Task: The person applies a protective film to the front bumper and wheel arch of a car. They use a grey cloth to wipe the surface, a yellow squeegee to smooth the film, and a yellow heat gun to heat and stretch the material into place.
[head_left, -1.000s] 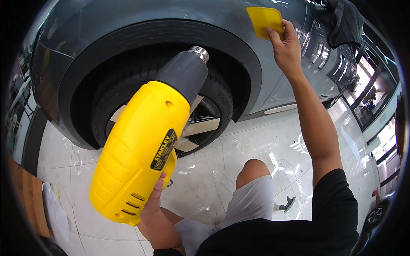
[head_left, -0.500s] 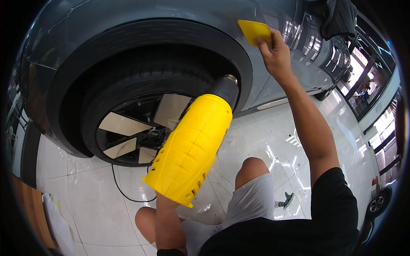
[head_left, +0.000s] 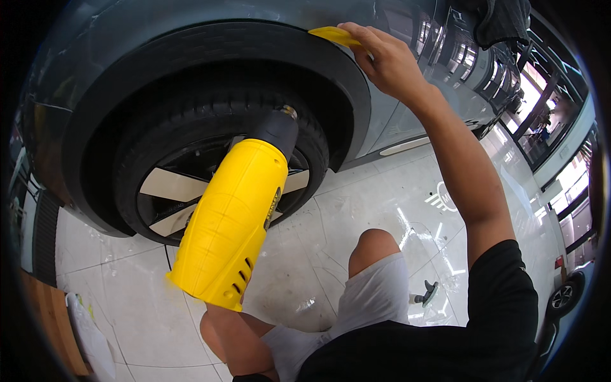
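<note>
A yellow heat gun (head_left: 232,210) with a dark nozzle is in my left hand (head_left: 224,312), which is mostly hidden behind its body. The nozzle points up and away, in front of the tire (head_left: 184,118). My right hand (head_left: 388,63) pinches a flat yellow squeegee (head_left: 335,35) between thumb and fingers. Its edge lies along the painted fender (head_left: 210,14), just above the dark wheel arch trim (head_left: 273,48). The wheel rim (head_left: 172,186) has black and light beige panels and is partly covered by the gun.
A dark cloth (head_left: 503,24) hangs on the car at the upper right. A black cord (head_left: 168,256) shows below the wheel. On the tiled floor (head_left: 299,280), a small dark-and-grey object (head_left: 428,293) lies right of my knee. Another car's wheel (head_left: 561,298) stands far right.
My right hand has moved left with the squeegee, which has turned flatter along the top of the arch. The heat gun has swung left, its nozzle now before the tire.
</note>
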A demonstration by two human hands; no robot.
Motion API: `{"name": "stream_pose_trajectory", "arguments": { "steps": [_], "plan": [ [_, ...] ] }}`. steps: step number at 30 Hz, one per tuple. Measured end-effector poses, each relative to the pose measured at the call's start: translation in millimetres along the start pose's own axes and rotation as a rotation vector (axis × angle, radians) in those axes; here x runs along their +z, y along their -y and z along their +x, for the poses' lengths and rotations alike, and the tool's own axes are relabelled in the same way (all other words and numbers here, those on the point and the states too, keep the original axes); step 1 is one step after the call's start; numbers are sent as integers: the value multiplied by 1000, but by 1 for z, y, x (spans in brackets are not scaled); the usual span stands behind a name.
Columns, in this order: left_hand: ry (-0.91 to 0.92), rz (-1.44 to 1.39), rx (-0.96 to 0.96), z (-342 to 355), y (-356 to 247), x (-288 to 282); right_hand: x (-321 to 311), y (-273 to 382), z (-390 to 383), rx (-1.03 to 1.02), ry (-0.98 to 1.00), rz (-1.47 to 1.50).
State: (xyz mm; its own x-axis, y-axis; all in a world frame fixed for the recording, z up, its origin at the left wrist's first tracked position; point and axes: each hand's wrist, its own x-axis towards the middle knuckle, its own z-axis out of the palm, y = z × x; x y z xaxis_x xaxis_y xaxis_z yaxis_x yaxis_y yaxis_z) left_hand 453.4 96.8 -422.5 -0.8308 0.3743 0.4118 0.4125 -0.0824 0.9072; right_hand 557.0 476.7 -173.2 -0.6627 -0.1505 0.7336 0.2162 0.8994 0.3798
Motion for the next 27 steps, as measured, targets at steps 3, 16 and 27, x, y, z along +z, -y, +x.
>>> {"name": "stream_pose_trajectory", "arguments": {
  "steps": [3, 16, 27],
  "plan": [
    [136, -50, -29, 6, -19, 5, 5, -2, -4, -13, -27, -49],
    [239, -524, -81, 24, -29, 31, 29, -10, -70, 258, -103, 117],
    [382, -538, -93, 28, -29, 56, -4, -10, -51, 421, -321, 231]
  ]
}}
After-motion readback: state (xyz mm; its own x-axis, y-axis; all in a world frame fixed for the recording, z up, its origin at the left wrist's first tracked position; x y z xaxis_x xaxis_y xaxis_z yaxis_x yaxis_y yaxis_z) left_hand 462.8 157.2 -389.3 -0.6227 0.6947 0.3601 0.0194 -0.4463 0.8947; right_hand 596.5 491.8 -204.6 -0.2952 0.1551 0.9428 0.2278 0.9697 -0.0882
